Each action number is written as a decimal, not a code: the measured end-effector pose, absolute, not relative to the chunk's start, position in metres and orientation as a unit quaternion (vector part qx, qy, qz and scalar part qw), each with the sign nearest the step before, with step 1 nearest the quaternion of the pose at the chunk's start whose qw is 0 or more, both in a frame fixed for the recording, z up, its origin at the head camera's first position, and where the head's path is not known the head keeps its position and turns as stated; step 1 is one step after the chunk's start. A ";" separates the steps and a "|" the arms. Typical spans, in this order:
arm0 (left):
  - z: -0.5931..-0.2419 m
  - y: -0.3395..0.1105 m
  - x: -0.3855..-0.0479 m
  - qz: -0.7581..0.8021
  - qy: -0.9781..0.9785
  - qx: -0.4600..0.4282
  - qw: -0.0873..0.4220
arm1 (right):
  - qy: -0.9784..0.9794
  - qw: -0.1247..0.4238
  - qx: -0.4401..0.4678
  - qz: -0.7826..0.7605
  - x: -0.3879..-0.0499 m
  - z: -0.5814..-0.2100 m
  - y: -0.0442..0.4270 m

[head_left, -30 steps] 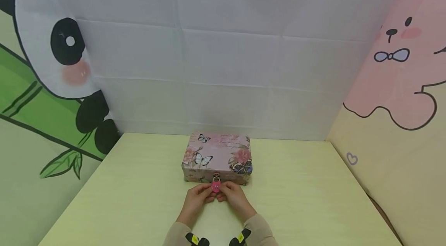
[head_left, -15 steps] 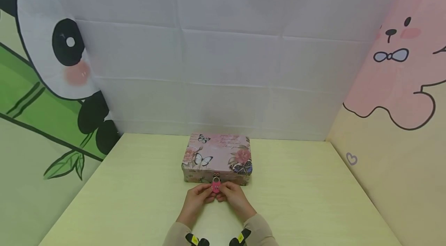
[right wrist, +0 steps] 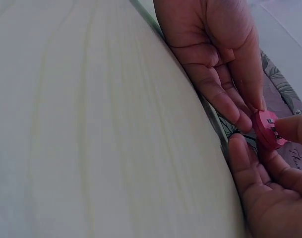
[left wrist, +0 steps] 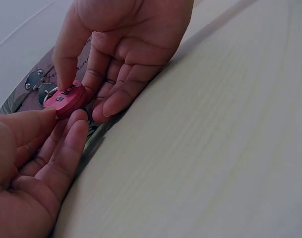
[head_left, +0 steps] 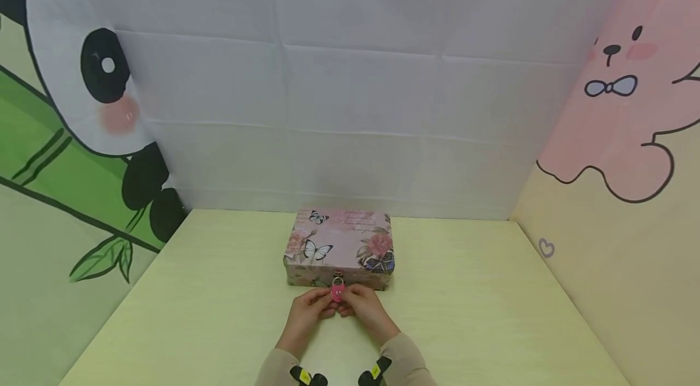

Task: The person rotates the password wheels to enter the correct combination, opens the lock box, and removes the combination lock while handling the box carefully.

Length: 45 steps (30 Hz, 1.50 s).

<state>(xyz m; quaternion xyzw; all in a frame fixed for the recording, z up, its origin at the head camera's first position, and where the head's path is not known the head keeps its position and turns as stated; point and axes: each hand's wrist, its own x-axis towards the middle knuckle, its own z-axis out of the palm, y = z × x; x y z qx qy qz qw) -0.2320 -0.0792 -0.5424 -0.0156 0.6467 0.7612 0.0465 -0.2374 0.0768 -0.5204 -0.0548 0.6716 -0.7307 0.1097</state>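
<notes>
A pink padlock [head_left: 338, 293] with small number dials hangs by its shackle from the clasp on the front of a floral, butterfly-printed box [head_left: 339, 246], whose lid is down. My left hand [head_left: 306, 317] pinches the padlock's left side between thumb and fingers. From the right, my right hand [head_left: 369, 312] grips it too; in the left wrist view its thumb tip lies on the dials of the padlock [left wrist: 66, 100]. In the right wrist view, fingers of both hands surround the padlock [right wrist: 268, 130]. The shackle looks closed, though it is partly hidden.
The box stands on a pale yellow table [head_left: 465, 289], near its back edge. Behind rises a white sheet [head_left: 355, 100]; a panda picture [head_left: 106, 70] is on the left wall and a pink animal picture [head_left: 612, 118] on the right.
Both hands keep their hold on the padlock. The head view has shifted very slightly; the box stays where it was.
</notes>
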 end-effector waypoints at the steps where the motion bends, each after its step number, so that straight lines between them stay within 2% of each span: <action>1: -0.543 -0.079 -0.232 0.761 0.647 -0.015 0.046 | 0.675 0.112 -0.057 -0.727 -0.238 -0.520 0.077; 9: -0.545 -0.080 -0.233 0.761 0.648 -0.011 0.042 | 0.690 0.131 -0.062 -0.710 -0.248 -0.532 0.078; 22: -0.547 -0.080 -0.236 0.764 0.644 0.002 0.040 | 0.717 0.095 -0.053 -0.688 -0.247 -0.530 0.070; 33: -0.552 -0.081 -0.238 0.770 0.637 0.003 0.044 | 0.723 0.085 -0.068 -0.683 -0.227 -0.496 0.069; 41: -0.553 -0.081 -0.239 0.768 0.638 -0.002 0.044 | 0.719 0.093 -0.064 -0.686 -0.247 -0.530 0.068; 45: -0.554 -0.081 -0.240 0.770 0.637 0.002 0.046 | 0.715 0.095 -0.064 -0.690 -0.246 -0.528 0.070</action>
